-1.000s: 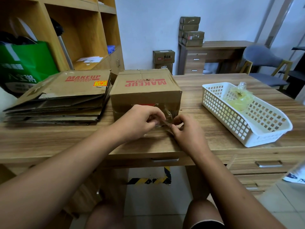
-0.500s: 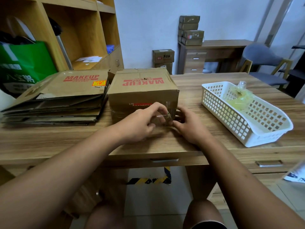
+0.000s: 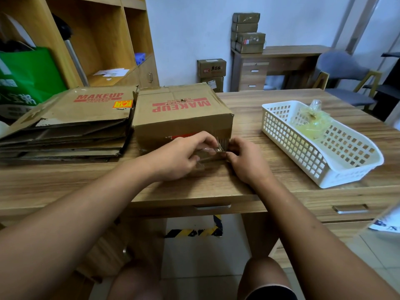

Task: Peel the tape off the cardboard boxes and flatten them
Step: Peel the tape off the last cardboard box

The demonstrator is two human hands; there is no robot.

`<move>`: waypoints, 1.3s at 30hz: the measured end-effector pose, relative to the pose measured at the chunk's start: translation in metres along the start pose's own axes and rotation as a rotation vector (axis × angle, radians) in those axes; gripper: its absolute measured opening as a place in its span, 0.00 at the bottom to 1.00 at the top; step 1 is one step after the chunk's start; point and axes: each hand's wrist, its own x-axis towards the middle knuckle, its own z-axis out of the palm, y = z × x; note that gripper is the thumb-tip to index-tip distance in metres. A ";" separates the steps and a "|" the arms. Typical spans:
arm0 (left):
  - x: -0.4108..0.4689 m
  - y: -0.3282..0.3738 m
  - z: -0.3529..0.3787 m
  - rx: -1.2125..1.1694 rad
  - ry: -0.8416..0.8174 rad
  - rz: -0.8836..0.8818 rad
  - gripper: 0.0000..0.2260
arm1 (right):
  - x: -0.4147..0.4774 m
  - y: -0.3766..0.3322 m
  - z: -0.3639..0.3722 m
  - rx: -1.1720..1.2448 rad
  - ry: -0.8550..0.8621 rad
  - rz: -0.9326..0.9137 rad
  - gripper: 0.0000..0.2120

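2 hands (image 3: pixel 179 158), tape (image 3: pixel 213 149), box (image 3: pixel 179 119) near edge

table (image 3: pixel 259 109) layout: cardboard box (image 3: pixel 181 118) sits centre, near the front edge. stack of flattened boxes (image 3: pixel 71 126) lies just left of it, touching. basket (image 3: pixel 292 148) stands to the right, well apart, with a tape wad (image 3: pixel 311 124) in it. left hand (image 3: pixel 179 156) and right hand (image 3: pixel 246 161) are at the box's near face, with a tape strip (image 3: pixel 214 148) held between them. behind, left: shelf unit (image 3: pixel 97 40), with a bag (image 3: pixel 28 76) before it. behind, right: desk (image 3: pixel 281 59) with small boxes (image 3: pixel 249 33) stacked on it; chair (image 3: pixel 346 72) is to its right.
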 end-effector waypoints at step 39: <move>0.004 0.018 -0.014 -0.011 -0.213 -0.120 0.20 | 0.001 0.008 0.001 0.200 -0.093 -0.122 0.23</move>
